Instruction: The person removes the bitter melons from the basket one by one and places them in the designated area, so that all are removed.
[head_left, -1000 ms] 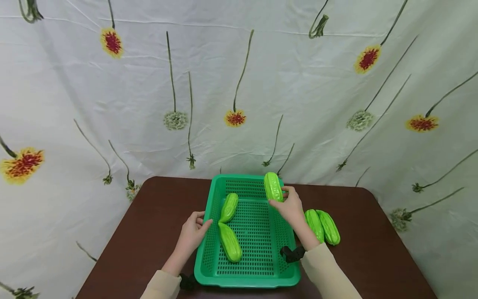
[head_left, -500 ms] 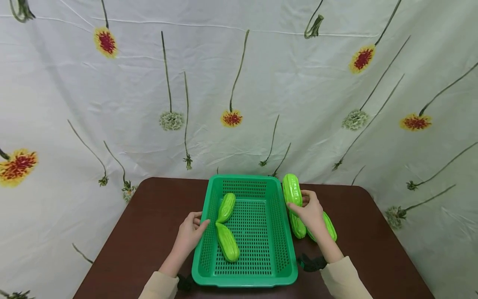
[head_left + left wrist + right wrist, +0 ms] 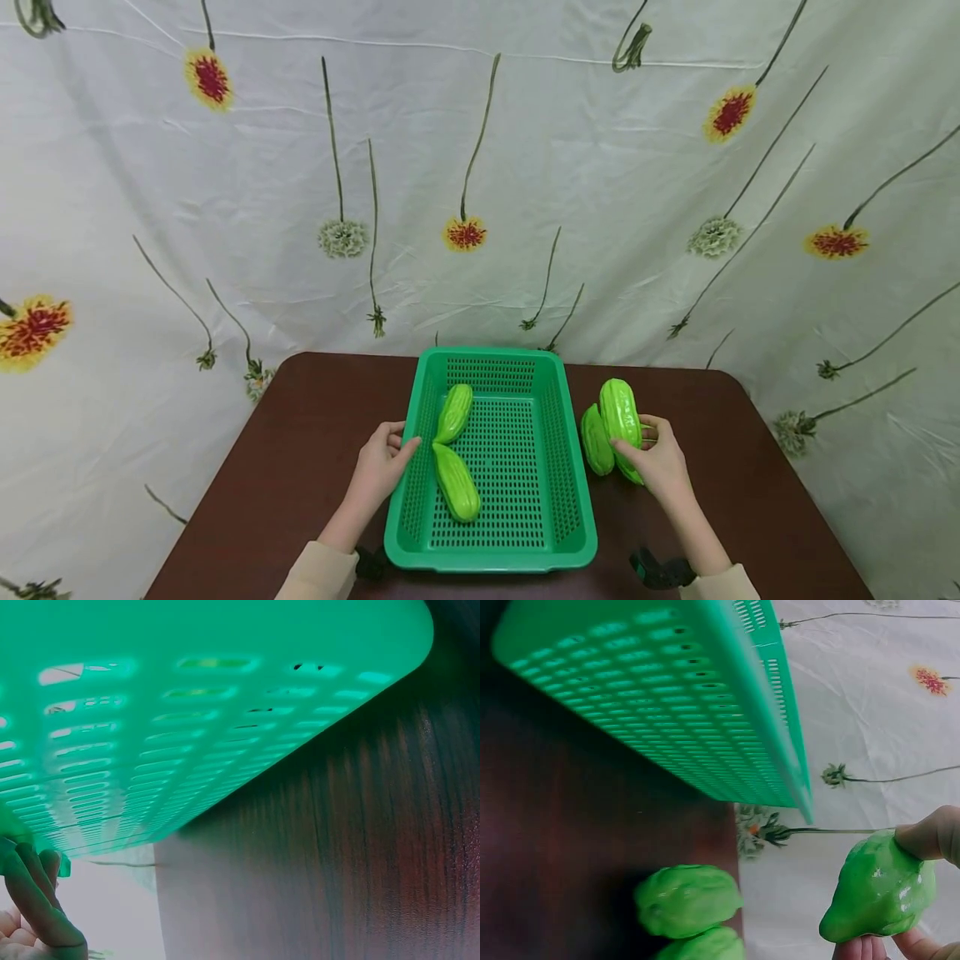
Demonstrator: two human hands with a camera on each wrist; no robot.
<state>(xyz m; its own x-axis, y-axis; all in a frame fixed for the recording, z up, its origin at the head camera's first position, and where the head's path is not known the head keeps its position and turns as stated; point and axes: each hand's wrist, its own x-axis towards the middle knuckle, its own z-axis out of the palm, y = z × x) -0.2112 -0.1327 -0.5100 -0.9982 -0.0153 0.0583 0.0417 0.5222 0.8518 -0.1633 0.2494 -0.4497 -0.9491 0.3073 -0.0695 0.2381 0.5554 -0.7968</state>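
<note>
My right hand grips a light green, ridged bitter melon between thumb and fingers, to the right of the green plastic basket. In the right wrist view this held bitter melon is raised above the tabletop. Two more bitter melons lie on the table beneath it: one shows at the left, the other is mostly covered. With thumb inside and fingers outside, my left hand pinches the basket's left rim. Inside the basket, a bitter melon and another lie tip to tip along the left side.
The dark brown table has rounded far corners. Behind it hangs a white cloth printed with flowers. The basket's tall perforated wall stands to the left of the right hand.
My right hand has carried the held bitter melon from over the basket's far right rim rightward and nearer, over the pair on the table. The left hand has stayed at the rim.
</note>
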